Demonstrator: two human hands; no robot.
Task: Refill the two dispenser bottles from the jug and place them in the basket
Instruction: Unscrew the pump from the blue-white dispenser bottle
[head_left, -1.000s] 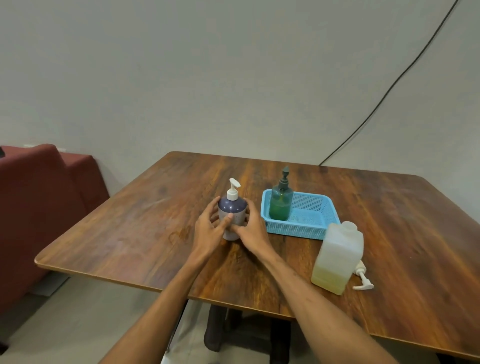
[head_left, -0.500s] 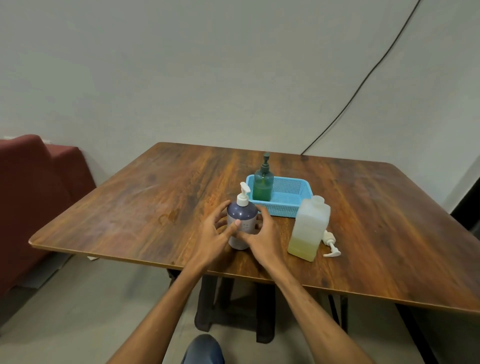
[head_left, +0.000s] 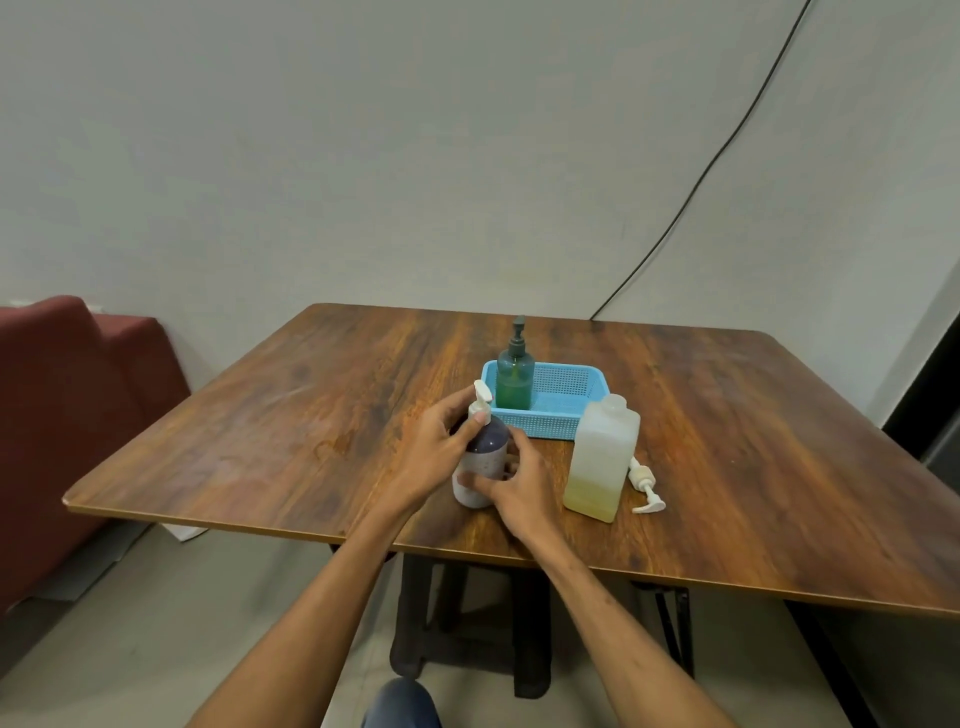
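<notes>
The purple bottle (head_left: 484, 457) is sitting on the table (head_left: 291, 426), near the front edge, just in front of the basket (head_left: 550, 423). It is wearing a white pump (head_left: 480, 408) on top. The left hand (head_left: 431, 452) is curling around the top of the purple bottle, and its thumb is pressing on the neck right under the pump. The right hand (head_left: 524, 488) is holding the lower part of the same bottle, with its fingers wrapping around it. The green bottle (head_left: 514, 382) is standing up in the left end of the blue basket. The jug (head_left: 602, 457) is standing just to the right of the right hand, in front of the basket's right end, and a little yellow liquid is sitting in its bottom. A loose pump (head_left: 645, 486) is lying on the table, touching or almost touching the jug's right side. A red sofa (head_left: 67, 415) is sitting to the left of the table. A black cable (head_left: 727, 140) is running up the wall behind.
</notes>
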